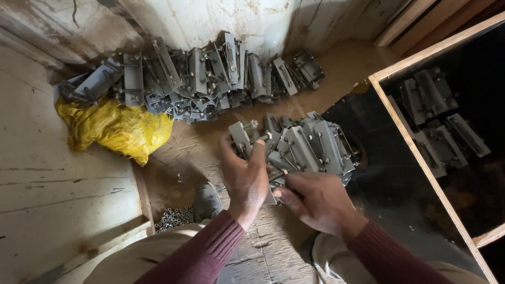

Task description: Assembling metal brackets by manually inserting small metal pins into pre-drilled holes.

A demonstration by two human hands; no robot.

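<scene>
My left hand is raised over the near pile of grey metal bracket clamps, its fingers curled around the bolt end of one bracket. Just right of it, my right hand grips a bolt of the same bracket assembly from below, low on the pile's near edge. Both arms wear dark red sleeves. The part between the hands is mostly hidden by the fingers.
A larger heap of the same grey brackets lies along the stained wall. A crumpled yellow bag lies left. Small nuts are scattered by my shoe. A wood-framed dark glass panel at the right reflects brackets.
</scene>
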